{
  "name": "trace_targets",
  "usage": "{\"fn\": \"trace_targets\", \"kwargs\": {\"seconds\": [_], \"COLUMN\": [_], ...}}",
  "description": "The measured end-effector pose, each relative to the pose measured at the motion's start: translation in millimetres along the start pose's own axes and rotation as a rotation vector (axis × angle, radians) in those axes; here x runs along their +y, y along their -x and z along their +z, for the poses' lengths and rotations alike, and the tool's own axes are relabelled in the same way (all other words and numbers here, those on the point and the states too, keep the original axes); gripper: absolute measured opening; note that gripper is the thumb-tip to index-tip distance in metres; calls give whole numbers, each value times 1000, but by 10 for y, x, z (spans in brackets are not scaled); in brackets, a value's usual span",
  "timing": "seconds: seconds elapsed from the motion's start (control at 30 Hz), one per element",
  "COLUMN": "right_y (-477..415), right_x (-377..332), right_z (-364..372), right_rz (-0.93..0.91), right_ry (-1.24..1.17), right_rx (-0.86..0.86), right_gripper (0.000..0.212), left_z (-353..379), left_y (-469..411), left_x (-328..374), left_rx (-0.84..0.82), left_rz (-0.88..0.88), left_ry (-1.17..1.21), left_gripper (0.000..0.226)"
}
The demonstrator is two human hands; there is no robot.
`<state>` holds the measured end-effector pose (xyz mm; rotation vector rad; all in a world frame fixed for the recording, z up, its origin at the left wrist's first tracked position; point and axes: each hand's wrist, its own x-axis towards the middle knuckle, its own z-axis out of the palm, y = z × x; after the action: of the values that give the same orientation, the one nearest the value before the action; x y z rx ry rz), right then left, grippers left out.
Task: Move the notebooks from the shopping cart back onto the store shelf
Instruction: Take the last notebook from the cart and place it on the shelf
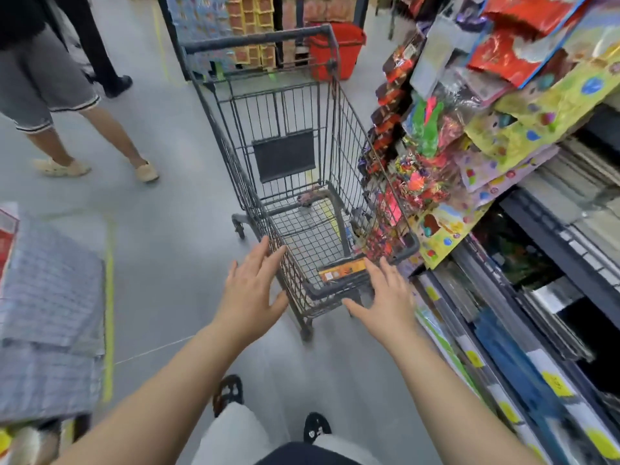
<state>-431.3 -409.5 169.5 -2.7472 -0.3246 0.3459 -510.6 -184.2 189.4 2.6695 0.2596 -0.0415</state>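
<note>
A dark wire shopping cart (292, 62) stands in the aisle with its narrow front end toward me. An orange notebook (342, 270) lies flat at the near end of its basket floor. My left hand (251, 290) hovers open beside the cart's near left corner, fingers spread. On the other side, my right hand (385, 297) is open just right of the cart's near rim, close to the notebook. Neither hand holds anything. The store shelf (523, 317) runs along the right, stacked with flat notebooks and yellow price tags.
Hanging packets and colourful paper goods (419, 182) crowd the shelf beside the cart. A person's legs (67, 105) stand at upper left, another behind. A red basket (335, 52) sits beyond the cart. A blue-grey checked stack (50, 313) lies at left. Grey floor surrounds my feet.
</note>
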Motion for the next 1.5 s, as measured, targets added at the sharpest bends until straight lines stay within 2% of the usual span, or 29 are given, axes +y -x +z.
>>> {"fn": "trace_targets", "kwargs": {"seconds": [0.13, 0.37, 0.53, 0.73, 1.03, 1.1, 1.5], "right_y": [-439, -985, -1071, -1174, -1774, -1860, -2161], "right_x": [-377, -1027, -1204, -1075, -684, -626, -387], "right_z": [110, 352, 457, 519, 611, 664, 1225], "right_rz": [39, 212, 388, 603, 783, 811, 1084], "right_ry": [-40, -61, -53, -103, -290, -333, -441], "right_rx": [4, 66, 92, 98, 114, 73, 75], "right_gripper": [83, 83, 80, 79, 79, 78, 73], "left_z": [-158, -626, -707, -355, 200, 387, 1697], "left_y": [-460, -1452, -2114, -2666, -3521, -3675, -3979], "left_x": [-385, -1101, -1187, -853, -493, -397, -147], "left_rx": [-29, -129, -234, -441, -651, -702, -1032], "left_rz": [41, 229, 403, 603, 800, 827, 1082], "left_ry": [-4, -93, -210, -343, -599, -648, -768], "left_gripper": [73, 69, 70, 74, 76, 78, 78]}}
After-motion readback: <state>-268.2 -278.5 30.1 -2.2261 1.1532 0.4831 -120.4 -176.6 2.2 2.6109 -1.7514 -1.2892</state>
